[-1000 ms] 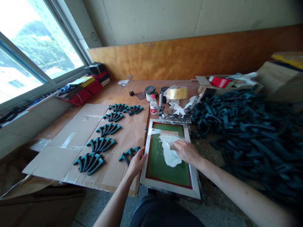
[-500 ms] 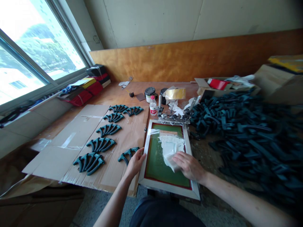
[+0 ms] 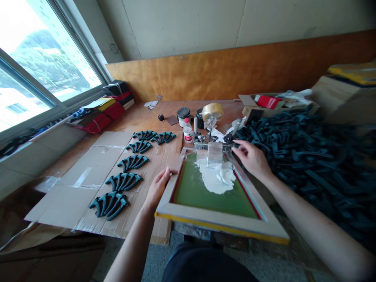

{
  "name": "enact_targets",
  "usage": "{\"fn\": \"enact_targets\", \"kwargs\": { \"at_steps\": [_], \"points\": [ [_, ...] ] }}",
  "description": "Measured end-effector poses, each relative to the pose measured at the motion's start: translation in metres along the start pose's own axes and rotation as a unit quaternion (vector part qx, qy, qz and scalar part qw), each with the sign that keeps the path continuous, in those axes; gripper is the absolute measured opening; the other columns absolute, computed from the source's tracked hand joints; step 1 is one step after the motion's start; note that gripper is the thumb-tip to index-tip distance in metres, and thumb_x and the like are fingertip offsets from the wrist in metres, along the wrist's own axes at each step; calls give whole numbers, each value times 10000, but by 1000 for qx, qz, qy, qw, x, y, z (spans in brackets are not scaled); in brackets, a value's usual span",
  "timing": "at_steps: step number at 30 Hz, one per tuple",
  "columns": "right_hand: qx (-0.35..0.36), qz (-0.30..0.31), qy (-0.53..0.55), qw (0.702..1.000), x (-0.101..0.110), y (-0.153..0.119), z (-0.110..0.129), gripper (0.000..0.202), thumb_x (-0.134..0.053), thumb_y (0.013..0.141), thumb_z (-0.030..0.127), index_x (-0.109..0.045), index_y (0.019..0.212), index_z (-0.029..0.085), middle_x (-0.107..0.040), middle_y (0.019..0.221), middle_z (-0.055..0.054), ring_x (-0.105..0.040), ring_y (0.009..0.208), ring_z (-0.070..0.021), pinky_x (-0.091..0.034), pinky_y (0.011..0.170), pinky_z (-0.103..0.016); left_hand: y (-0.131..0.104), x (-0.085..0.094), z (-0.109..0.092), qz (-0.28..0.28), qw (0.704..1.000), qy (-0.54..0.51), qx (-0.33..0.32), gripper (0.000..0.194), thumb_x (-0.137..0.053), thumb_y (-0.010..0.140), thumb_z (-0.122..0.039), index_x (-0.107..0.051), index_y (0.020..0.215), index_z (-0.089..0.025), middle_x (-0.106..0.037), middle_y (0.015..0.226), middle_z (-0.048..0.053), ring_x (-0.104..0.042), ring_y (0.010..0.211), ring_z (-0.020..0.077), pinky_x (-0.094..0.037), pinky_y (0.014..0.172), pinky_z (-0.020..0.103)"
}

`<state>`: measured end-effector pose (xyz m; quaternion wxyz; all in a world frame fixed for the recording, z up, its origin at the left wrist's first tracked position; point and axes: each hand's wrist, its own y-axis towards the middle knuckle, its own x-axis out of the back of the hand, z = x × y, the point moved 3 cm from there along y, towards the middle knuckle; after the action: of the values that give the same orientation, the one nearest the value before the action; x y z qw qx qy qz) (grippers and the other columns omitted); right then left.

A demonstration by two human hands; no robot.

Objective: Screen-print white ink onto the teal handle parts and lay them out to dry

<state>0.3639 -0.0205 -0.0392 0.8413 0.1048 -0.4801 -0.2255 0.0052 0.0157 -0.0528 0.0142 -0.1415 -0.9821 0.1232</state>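
A screen-printing frame with green mesh is tilted, its near edge raised above the bench. White ink lies in a wide patch on the mesh. At the far end of the mesh a pale flat squeegee leans upright by the metal hinge clamp. My left hand grips the left rail of the frame, its fingers partly hidden. My right hand is beside the clamp at the frame's far right corner, fingers apart and holding nothing.
Several rows of dark green curved handles lie on flattened cardboard at left. A large heap of similar parts fills the right. Behind the frame stand a plastic bottle, an ink tub and a tape roll.
My right hand has let go of the squeegee, now at the far end of the mesh, and moved right. The frame's near edge has risen. My left hand has moved up and left slightly.
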Motion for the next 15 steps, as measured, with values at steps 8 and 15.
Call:
{"fn": "enact_targets", "kwargs": {
  "at_steps": [8,15],
  "points": [
    [49,135,-13,990,-72,-111,-27,193,-589,848,399,-573,767,225,-624,865,-59,-624,805,-220,-530,730,-353,37,-44,-83,-5,973,-172,-155,439,-412,914,-576,-559,1012,-174,-659,895,78,-636,896,194,-535,744,331],
    [0,102,-66,993,-83,-138,46,192,-446,953,265,-493,768,242,-622,749,8,-621,710,-172,-523,626,-289,-31,-106,79,142,966,-83,198,652,-552,723,-738,-586,1123,-224,-716,1020,160,-696,883,314,-542,601,387]
  ]
}}
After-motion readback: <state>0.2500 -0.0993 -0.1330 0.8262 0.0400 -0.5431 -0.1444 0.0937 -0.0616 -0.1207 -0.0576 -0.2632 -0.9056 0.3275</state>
